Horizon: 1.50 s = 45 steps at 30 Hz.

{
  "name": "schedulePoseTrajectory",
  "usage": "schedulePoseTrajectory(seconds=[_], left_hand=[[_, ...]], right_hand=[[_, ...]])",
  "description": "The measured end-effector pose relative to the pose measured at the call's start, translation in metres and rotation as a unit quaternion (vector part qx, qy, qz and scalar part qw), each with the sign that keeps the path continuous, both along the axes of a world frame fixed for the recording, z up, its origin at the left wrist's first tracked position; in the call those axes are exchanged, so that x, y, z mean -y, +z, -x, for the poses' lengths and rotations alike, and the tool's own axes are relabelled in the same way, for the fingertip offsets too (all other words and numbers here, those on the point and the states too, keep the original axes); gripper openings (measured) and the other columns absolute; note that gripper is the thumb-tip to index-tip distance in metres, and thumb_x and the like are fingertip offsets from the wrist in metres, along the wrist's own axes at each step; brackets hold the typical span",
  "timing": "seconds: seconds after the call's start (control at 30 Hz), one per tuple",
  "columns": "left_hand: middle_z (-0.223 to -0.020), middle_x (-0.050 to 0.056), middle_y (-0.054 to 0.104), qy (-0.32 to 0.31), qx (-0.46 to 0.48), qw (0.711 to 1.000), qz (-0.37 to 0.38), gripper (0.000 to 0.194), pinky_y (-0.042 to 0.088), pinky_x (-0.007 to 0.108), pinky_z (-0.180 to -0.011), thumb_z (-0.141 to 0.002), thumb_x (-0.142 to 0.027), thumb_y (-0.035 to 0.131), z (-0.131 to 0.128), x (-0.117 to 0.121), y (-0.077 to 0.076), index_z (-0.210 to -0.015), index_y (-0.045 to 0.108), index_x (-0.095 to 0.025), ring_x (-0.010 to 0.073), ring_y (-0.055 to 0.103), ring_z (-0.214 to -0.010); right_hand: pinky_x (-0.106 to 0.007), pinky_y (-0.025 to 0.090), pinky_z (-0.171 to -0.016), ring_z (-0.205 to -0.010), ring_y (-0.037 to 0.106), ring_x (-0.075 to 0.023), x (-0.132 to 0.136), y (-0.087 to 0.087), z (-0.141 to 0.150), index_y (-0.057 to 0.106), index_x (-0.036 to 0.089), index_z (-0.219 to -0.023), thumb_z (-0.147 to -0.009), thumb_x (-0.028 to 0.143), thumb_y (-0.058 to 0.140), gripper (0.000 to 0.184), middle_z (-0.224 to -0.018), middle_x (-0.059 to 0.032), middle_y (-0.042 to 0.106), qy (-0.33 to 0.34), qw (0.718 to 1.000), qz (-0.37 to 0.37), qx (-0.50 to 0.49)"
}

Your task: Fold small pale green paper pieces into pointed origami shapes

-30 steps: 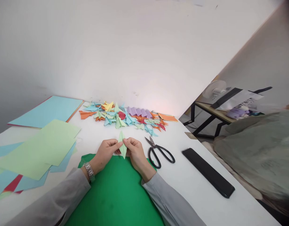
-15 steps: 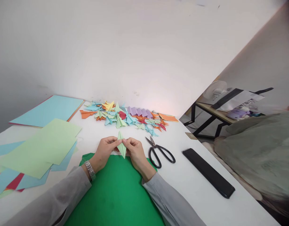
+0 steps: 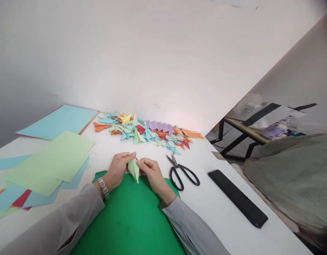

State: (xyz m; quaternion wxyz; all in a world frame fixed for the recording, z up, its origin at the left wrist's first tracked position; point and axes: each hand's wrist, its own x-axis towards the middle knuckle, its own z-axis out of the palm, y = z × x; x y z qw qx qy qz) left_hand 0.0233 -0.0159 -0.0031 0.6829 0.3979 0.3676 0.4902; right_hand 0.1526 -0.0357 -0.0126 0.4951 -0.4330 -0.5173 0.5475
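Between my two hands is a small folded piece of light green paper (image 3: 134,170), narrow and diamond-shaped, its lower point hanging down. My left hand (image 3: 119,169) pinches its upper left part, thumb on top near the tip. From the other side my right hand (image 3: 151,173) grips its right edge between thumb and curled fingers. The fingers behind the paper are partly hidden. Both hands are over the far edge of a green sheet (image 3: 126,219). Black-handled scissors (image 3: 176,171) lie just right of my right hand, blades slightly apart.
Folded paper pieces in many colours (image 3: 138,131) are heaped along the wall. At left lie loose green and blue sheets (image 3: 51,163) and a blue-topped paper stack (image 3: 59,122). A long black case (image 3: 238,198) rests on the right of the white table (image 3: 206,216). Beyond stands a low shelf (image 3: 245,130).
My left thumb has moved up to the paper's top, and its upper tip is now covered or bent. The paper has tilted and sits slightly lower. The camera view has shifted a little.
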Motion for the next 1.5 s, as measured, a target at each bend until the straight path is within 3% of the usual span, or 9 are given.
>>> schedulePoseTrajectory(seconds=[0.23, 0.4, 0.53, 0.7, 0.8, 0.93, 1.13, 1.5], left_hand=[[-0.046, -0.003, 0.053, 0.029, 0.016, 0.998, 0.05, 0.035, 0.037, 0.024, -0.039, -0.063, -0.049, 0.067, 0.001, 0.0, 0.007, -0.062, 0.06, -0.014, 0.0114, 0.048, -0.04], [-0.047, -0.001, 0.054, 0.025, 0.033, 0.997, 0.058, 0.037, 0.038, 0.024, -0.042, -0.064, -0.05, 0.065, 0.0, 0.0, 0.008, -0.064, 0.061, -0.013, 0.0118, 0.049, -0.043], [-0.054, 0.0, 0.057, 0.002, 0.056, 0.998, 0.018, 0.029, 0.043, 0.025, -0.053, -0.062, -0.039, 0.072, 0.0, 0.001, 0.01, -0.061, 0.06, -0.013, 0.0119, 0.053, -0.052], [-0.061, 0.001, 0.062, -0.012, 0.034, 0.999, 0.005, 0.025, 0.046, 0.028, -0.057, -0.057, -0.029, 0.077, 0.0, 0.003, 0.011, -0.07, 0.066, -0.011, 0.0126, 0.054, -0.053], [-0.061, 0.002, 0.063, -0.001, 0.047, 0.999, 0.005, 0.024, 0.046, 0.028, -0.057, -0.056, -0.027, 0.077, 0.0, 0.003, 0.01, -0.07, 0.066, -0.011, 0.0136, 0.056, -0.054], [-0.062, 0.003, 0.064, 0.004, 0.05, 0.999, -0.001, 0.023, 0.044, 0.027, -0.056, -0.057, -0.027, 0.077, 0.0, 0.001, 0.008, -0.07, 0.066, -0.012, 0.0149, 0.058, -0.059], [-0.066, 0.001, 0.062, 0.021, 0.045, 0.999, -0.009, 0.021, 0.044, 0.025, -0.058, -0.057, -0.029, 0.076, 0.001, 0.001, 0.007, -0.064, 0.063, -0.014, 0.0139, 0.057, -0.063], [-0.061, -0.001, 0.057, 0.008, 0.052, 0.999, 0.001, 0.022, 0.044, 0.024, -0.056, -0.058, -0.03, 0.077, 0.002, 0.002, 0.008, -0.06, 0.06, -0.015, 0.0118, 0.053, -0.06]], right_hand=[[-0.023, 0.032, -0.048, -0.046, 0.043, -0.0096, 0.002, 0.004, 0.001, 0.059, 0.017, -0.056, -0.068, 0.038, 0.067, 0.025, -0.047, 0.0031, 0.051, -0.014, 0.999, -0.029, 0.024], [-0.023, 0.033, -0.048, -0.047, 0.043, -0.0097, 0.001, 0.002, 0.001, 0.059, 0.017, -0.056, -0.065, 0.036, 0.069, 0.023, -0.049, 0.0032, 0.051, -0.036, 0.999, -0.001, -0.004], [-0.023, 0.034, -0.047, -0.046, 0.042, -0.0097, 0.0, 0.0, 0.0, 0.059, 0.017, -0.059, -0.064, 0.041, 0.07, 0.026, -0.049, 0.0038, 0.05, -0.065, 0.997, 0.02, -0.033], [-0.022, 0.03, -0.045, -0.043, 0.038, -0.0081, -0.001, 0.0, 0.0, 0.056, 0.017, -0.057, -0.068, 0.044, 0.068, 0.031, -0.046, 0.0049, 0.047, -0.079, 0.996, 0.003, -0.032], [-0.023, 0.034, -0.047, -0.045, 0.041, -0.0091, -0.001, 0.001, 0.001, 0.056, 0.018, -0.06, -0.074, 0.043, 0.061, 0.03, -0.049, 0.0041, 0.048, -0.093, 0.995, -0.03, -0.033], [-0.025, 0.04, -0.051, -0.052, 0.048, -0.0116, 0.0, 0.001, 0.002, 0.064, 0.02, -0.086, -0.077, 0.031, 0.058, 0.015, -0.061, 0.0018, 0.055, -0.131, 0.984, -0.107, 0.047], [-0.027, 0.045, -0.058, -0.074, 0.057, -0.0155, 0.002, -0.001, 0.001, 0.069, 0.024, -0.086, -0.079, 0.014, 0.047, 0.025, -0.083, -0.0046, 0.06, -0.129, 0.927, -0.292, 0.197], [-0.026, 0.047, -0.057, -0.074, 0.058, -0.015, 0.002, -0.002, -0.001, 0.069, 0.025, -0.09, -0.08, 0.009, 0.046, 0.03, -0.082, -0.0046, 0.06, -0.141, 0.911, -0.319, 0.221]])
